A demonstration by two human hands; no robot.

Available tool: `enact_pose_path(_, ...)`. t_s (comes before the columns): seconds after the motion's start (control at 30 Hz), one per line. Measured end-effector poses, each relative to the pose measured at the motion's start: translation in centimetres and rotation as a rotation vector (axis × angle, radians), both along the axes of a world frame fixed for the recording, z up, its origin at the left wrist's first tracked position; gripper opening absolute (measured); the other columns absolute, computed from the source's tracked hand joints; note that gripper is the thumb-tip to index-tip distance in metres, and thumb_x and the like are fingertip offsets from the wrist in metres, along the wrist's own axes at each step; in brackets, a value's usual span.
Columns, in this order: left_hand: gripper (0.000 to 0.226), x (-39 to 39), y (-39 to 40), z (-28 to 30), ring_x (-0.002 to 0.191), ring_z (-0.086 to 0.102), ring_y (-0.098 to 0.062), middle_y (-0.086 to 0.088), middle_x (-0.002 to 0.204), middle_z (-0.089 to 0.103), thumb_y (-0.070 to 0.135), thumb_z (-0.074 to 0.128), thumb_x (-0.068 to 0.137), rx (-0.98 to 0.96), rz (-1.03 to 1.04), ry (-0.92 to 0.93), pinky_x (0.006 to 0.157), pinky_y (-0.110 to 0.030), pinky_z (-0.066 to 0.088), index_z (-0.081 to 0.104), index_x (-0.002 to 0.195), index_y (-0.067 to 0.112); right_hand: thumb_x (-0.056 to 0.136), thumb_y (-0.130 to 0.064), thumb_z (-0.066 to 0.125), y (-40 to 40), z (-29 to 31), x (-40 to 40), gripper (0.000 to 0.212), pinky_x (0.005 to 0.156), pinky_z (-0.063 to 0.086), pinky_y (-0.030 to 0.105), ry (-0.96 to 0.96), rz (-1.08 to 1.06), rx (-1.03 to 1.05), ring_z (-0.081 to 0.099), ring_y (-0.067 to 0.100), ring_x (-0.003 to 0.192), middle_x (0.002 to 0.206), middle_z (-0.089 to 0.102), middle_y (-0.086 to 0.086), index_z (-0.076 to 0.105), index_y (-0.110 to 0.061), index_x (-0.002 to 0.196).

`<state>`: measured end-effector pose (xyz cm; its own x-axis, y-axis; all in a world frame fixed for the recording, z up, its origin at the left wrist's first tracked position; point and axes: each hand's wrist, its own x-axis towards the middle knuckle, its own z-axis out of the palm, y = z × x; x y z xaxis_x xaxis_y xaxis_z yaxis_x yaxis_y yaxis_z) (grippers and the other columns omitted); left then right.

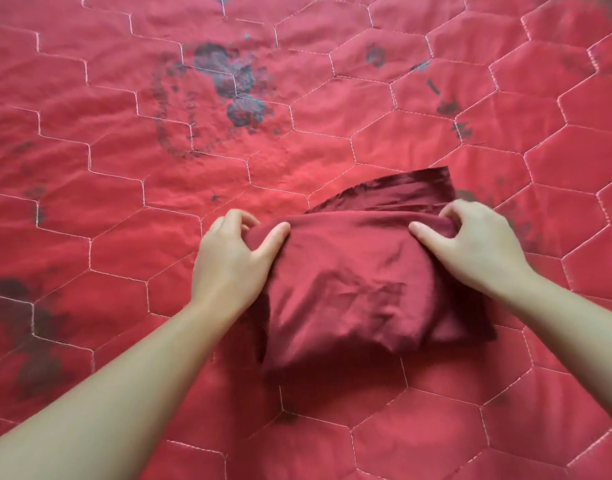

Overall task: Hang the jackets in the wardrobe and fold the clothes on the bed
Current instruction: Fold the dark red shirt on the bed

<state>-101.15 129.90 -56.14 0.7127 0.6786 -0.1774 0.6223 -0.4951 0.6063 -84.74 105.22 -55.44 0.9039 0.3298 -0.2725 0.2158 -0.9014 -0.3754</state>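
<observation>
Head view showed my two forearms reaching up from six o'clock onto the bed [124, 209], a red quilt with hexagon stitching. Just beyond, the maroon garment [346, 282] lay partly folded at centre. My left hand [228, 258] pinched its far corner at nine o'clock, my right hand [477, 244] gripped the three o'clock corner, fingers curled into cloth. One layer poked out at twelve; folding seemed unfinished. No jackets or wardrobe showed.
</observation>
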Motion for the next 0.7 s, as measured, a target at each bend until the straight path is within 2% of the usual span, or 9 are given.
enact_pose_path(0.07, 0.041, -1.1, -0.4, 0.1, 0.089, 0.053, -0.017, 0.005, 0.091, 0.061, 0.064, 0.054, 0.08, -0.002, 0.009, 0.059, 0.079, -0.035, 0.042, 0.056, 0.085, 0.024, 0.084, -0.047, 0.064, -0.1, 0.2, -0.8, 0.032, 0.07, 0.032, 0.03, 0.009, 0.008, 0.084, 0.053, 0.024, 0.083, 0.086, 0.057, 0.005, 0.06, -0.015, 0.08)
enact_pose_path(0.13, 0.04, -1.7, -0.7, 0.2, 0.074, 0.053, -0.017, 0.005, 0.072, 0.059, 0.057, 0.055, 0.086, 0.0, -0.007, 0.045, 0.071, -0.036, 0.042, 0.054, 0.073, 0.019, 0.089, -0.036, 0.063, -0.2, 0.7, -1.3, 0.028, 0.066, 0.03, 0.028, 0.003, -0.003, 0.209, 0.052, 0.02, 0.076, 0.08, 0.059, 0.006, 0.059, -0.011, 0.077)
enact_pose_path(0.2, 0.047, -1.8, -0.8, 0.6, 0.056, 0.042, -0.009, 0.005, 0.055, 0.045, 0.05, 0.057, 0.089, -0.019, -0.002, -0.042, 0.06, -0.029, 0.035, 0.046, 0.065, 0.012, 0.092, -0.033, 0.06, -0.1, 1.6, -1.6, 0.03, 0.058, 0.033, 0.024, 0.026, -0.049, 0.361, 0.046, 0.01, 0.061, 0.068, 0.055, 0.005, 0.057, -0.009, 0.075)
enact_pose_path(0.27, 0.053, -1.5, -0.4, 1.1, 0.052, 0.032, -0.01, 0.004, 0.052, 0.032, 0.048, 0.056, 0.092, -0.07, 0.01, -0.139, 0.054, -0.023, 0.03, 0.038, 0.062, 0.008, 0.093, -0.033, 0.061, 0.3, 3.0, -1.1, 0.03, 0.055, 0.035, 0.014, -0.019, -0.072, 0.473, 0.044, 0.003, 0.055, 0.061, 0.052, -0.003, 0.056, -0.011, 0.074)
enact_pose_path(0.33, 0.055, -0.9, 0.2, 1.3, 0.052, 0.029, -0.011, 0.005, 0.053, 0.029, 0.048, 0.055, 0.093, -0.116, 0.006, -0.172, 0.052, -0.024, 0.029, 0.035, 0.06, 0.008, 0.09, -0.038, 0.062, 1.3, 4.0, 0.3, 0.032, 0.054, 0.035, 0.009, -0.091, -0.087, 0.534, 0.045, -0.001, 0.055, 0.06, 0.051, -0.007, 0.056, -0.013, 0.071)
enact_pose_path(0.43, 0.054, 0.1, 1.0, 0.5, 0.059, 0.039, -0.022, -0.008, 0.056, 0.044, 0.048, 0.056, 0.092, -0.093, -0.031, -0.068, 0.058, -0.032, 0.032, 0.045, 0.063, 0.004, 0.087, -0.044, 0.064, 3.9, 3.4, 3.4, 0.037, 0.055, 0.032, 0.016, -0.153, -0.045, 0.445, 0.043, 0.007, 0.06, 0.061, 0.05, -0.005, 0.055, -0.013, 0.069)
enact_pose_path(0.5, 0.051, 0.5, 1.1, -0.4, 0.066, 0.048, -0.028, -0.012, 0.063, 0.053, 0.048, 0.057, 0.091, -0.052, -0.016, -0.01, 0.064, -0.037, 0.032, 0.052, 0.069, 0.002, 0.088, -0.044, 0.064, 5.0, 1.3, 4.8, 0.036, 0.065, 0.034, 0.027, -0.136, 0.035, 0.276, 0.051, 0.018, 0.072, 0.069, 0.057, 0.002, 0.057, -0.013, 0.072)
enact_pose_path(0.6, 0.045, 0.7, 1.3, -1.2, 0.06, 0.049, -0.016, 0.0, 0.06, 0.054, 0.05, 0.059, 0.088, -0.041, 0.048, -0.006, 0.058, -0.031, 0.025, 0.055, 0.069, 0.01, 0.087, -0.056, 0.057, 5.7, -1.5, 5.5, 0.04, 0.071, 0.04, 0.037, -0.136, 0.086, 0.054, 0.059, 0.033, 0.092, 0.091, 0.067, 0.01, 0.054, -0.018, 0.076)
enact_pose_path(0.7, 0.037, 0.3, 1.4, -1.5, 0.061, 0.05, -0.007, 0.008, 0.061, 0.055, 0.05, 0.061, 0.087, -0.035, 0.057, -0.023, 0.056, -0.025, 0.025, 0.056, 0.075, 0.016, 0.085, -0.063, 0.054, 6.5, -1.6, 6.3, 0.043, 0.066, 0.037, 0.035, -0.251, 0.126, 0.049, 0.061, 0.035, 0.091, 0.092, 0.068, 0.01, 0.049, -0.021, 0.073)
